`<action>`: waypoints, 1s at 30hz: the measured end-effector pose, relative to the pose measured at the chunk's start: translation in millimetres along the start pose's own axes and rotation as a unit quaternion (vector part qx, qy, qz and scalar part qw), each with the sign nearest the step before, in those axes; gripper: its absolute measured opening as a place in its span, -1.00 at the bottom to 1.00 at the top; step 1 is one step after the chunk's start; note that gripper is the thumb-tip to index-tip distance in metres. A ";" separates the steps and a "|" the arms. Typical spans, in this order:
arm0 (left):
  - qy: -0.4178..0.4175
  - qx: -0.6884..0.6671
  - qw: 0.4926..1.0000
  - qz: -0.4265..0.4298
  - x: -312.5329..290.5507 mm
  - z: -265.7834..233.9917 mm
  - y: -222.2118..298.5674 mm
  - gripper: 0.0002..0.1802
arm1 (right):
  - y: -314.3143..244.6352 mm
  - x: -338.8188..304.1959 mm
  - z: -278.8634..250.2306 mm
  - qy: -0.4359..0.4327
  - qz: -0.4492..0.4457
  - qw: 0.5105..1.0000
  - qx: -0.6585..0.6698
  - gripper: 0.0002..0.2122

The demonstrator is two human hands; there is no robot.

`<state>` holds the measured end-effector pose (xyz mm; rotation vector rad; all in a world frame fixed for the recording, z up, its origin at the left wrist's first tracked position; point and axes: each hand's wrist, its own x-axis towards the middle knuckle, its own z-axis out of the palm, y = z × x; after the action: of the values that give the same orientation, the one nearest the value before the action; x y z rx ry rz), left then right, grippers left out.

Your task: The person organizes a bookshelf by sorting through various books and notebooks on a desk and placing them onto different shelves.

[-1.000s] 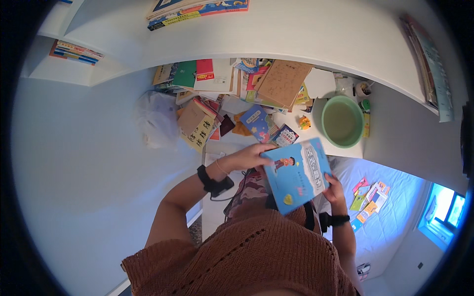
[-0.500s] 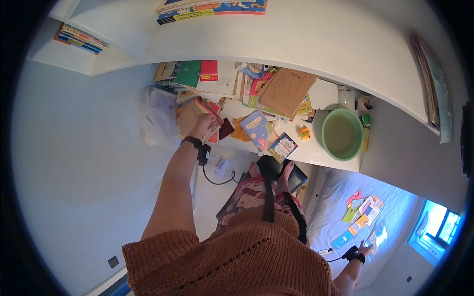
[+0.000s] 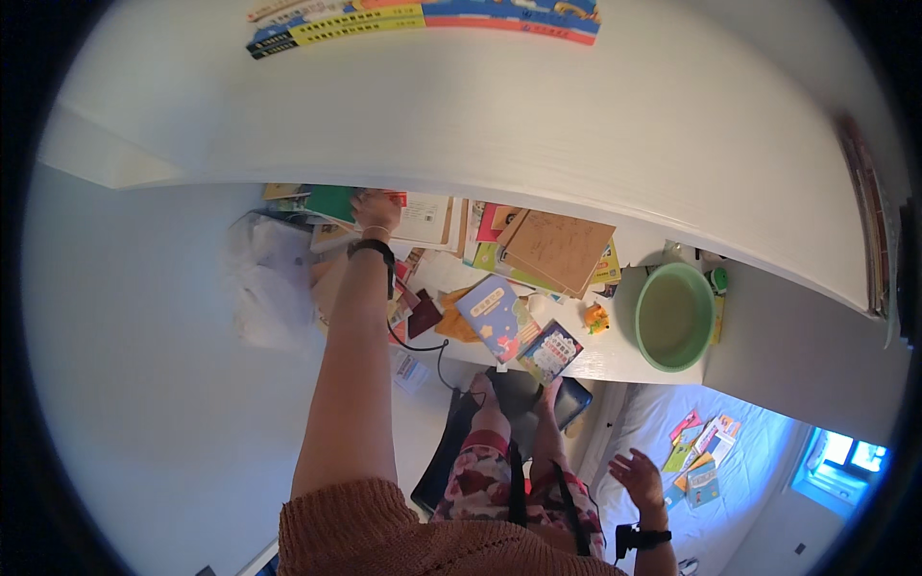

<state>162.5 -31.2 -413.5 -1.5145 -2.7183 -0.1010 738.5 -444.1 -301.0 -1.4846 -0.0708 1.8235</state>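
My left hand (image 3: 376, 209) reaches to the back left of the desk, over a green book (image 3: 331, 203) and the white-covered books (image 3: 423, 219) beside it. Its fingers are small and partly lost against the books, so their grip is unclear. Below that forearm, tan and red books (image 3: 331, 288) lie stacked, with a dark red booklet (image 3: 424, 314) to their right. My right hand (image 3: 637, 477) is raised between my legs and the bed, fingers apart and holding nothing. Several thin books (image 3: 704, 483) lie spread on the bed near it.
A white shelf (image 3: 480, 125) overhangs the desk, carrying stacked books (image 3: 423, 24). On the desk are brown folders (image 3: 557, 252), a purple book (image 3: 497, 315), a dark blue book (image 3: 551, 352), an orange toy (image 3: 595, 318) and a green basin (image 3: 675, 317). A plastic bag (image 3: 274, 278) stands left.
My left hand has moved from the tan and red books to the green book farther back. My right hand has left the bed, where a light blue book now lies on the others.
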 end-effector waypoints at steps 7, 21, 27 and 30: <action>0.136 0.086 0.986 0.051 45.9 48.1 -28.5 -0.46 | 26.7 -10.1 -34.7 0.155 0.059 0.986 -0.029 -0.65; -0.349 -0.800 0.482 -0.076 -195.3 -58.5 -53.1 -0.85 | 35.7 3.6 -26.3 0.157 0.057 0.982 -0.085 -0.65; -0.515 -0.640 0.558 0.116 -306.1 6.3 6.4 -0.78 | 38.2 19.9 -12.2 0.107 0.057 0.984 -0.128 -0.66; -0.583 -0.498 0.614 0.189 -306.9 26.0 74.6 -0.59 | 40.3 19.6 -12.5 0.111 0.060 0.983 -0.134 -0.65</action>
<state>387.6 -250.6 -453.5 -3.4681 -3.0924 -1.1915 727.8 -466.1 -340.5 -1.9105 -0.1218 1.7821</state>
